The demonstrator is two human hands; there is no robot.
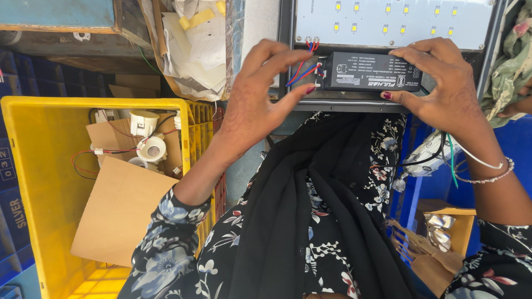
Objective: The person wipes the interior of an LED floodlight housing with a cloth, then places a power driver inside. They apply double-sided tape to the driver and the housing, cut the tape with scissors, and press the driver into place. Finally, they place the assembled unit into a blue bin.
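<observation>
Black, oblong plastic driver box (372, 72) with a white printed label, lying across the lower edge of a grey metal light panel (343, 99), just below a white board of small yellow LED chips (393, 22). Right hand (443, 83) clamped on the box's right end, thumb under the lower edge and fingers over the top. Left hand (260, 94) at the box's left end, thumb and forefinger pinched at the spot where thin red and blue wires (302, 72) enter the box; whether gripping the wires or only touching them, cannot tell. Wires running up from there to a small terminal at the board's lower edge. Beaded silver bracelet (490, 178) on the right wrist, with black, green and white cables (446, 155) hanging beneath that hand. Black scarf (310, 210) over a dark floral-print garment in the lap below the panel. Yellow plastic crate (33, 182) well off to the left, holding round white plastic lamp housings (147, 138) with red and black leads and a flat sheet of brown cardboard (116, 216). Bag of crumpled white papers (194, 44) above the crate, beside the panel. Small brown cardboard box (463, 221) of shiny silver parts at lower right.
</observation>
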